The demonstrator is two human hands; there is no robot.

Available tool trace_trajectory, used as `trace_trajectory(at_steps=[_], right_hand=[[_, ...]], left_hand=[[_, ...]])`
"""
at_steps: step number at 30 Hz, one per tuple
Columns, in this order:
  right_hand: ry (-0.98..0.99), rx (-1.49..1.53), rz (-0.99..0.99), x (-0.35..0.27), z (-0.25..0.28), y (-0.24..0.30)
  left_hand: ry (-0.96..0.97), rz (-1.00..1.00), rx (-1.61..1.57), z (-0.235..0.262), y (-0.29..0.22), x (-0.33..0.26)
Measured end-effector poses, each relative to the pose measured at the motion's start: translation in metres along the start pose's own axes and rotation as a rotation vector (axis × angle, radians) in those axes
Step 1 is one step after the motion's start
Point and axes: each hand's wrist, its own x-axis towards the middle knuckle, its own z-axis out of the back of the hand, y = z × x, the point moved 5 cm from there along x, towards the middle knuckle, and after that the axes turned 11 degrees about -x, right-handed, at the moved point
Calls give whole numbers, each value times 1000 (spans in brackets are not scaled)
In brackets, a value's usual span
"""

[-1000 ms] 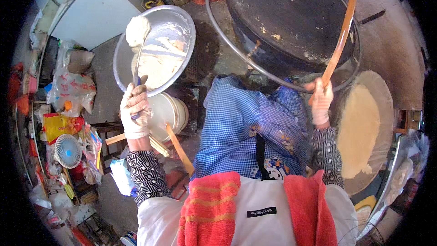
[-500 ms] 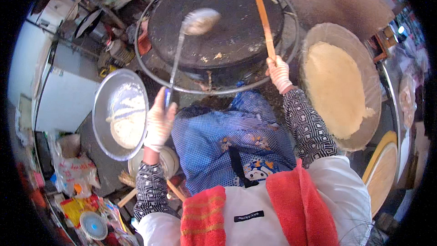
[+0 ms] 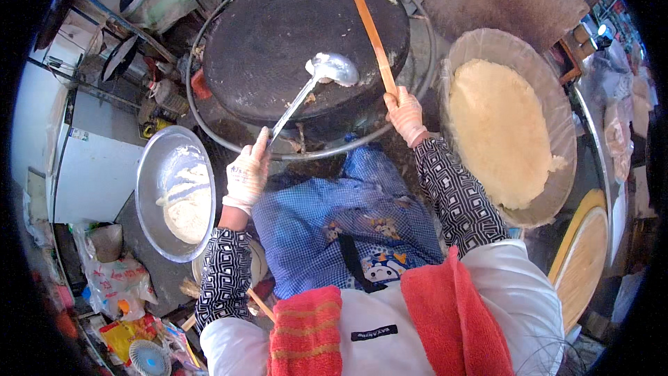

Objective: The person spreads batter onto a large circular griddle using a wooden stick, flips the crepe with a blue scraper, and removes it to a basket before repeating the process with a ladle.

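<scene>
Blue checked cloth [image 3: 306, 237] over the lap, nearest. Metal basin [image 3: 152, 184], pale batter [image 3: 189, 216] inside, beside the gloved left hand [image 3: 248, 173]; its fingers wrap a ladle [image 3: 334, 68] by the handle. Gloved right hand [image 3: 406, 117] clasps a wooden strip [image 3: 370, 31], slanting across the round black griddle [image 3: 271, 35]. Batter-smeared ladle head over griddle's near part; contact unclear.

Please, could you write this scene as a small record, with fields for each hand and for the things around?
Left hand: gloved, holding ladle by its handle
Ladle: over black griddle, white batter on it; contact unclear
Right hand: gloved, gripping wooden stick
Stick: extends over griddle's right part
Left side: metal bowl with pale batter inside
Right side: lined tub holding pale flat food
</scene>
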Motion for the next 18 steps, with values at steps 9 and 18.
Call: trace_trajectory(at_steps=[9, 18], right_hand=[[173, 398, -25, -12, 11, 29], [601, 767, 80, -70, 76, 49]], left_hand=[[-114, 76, -217, 6, 2, -25], [-708, 480, -991, 60, 24, -103]])
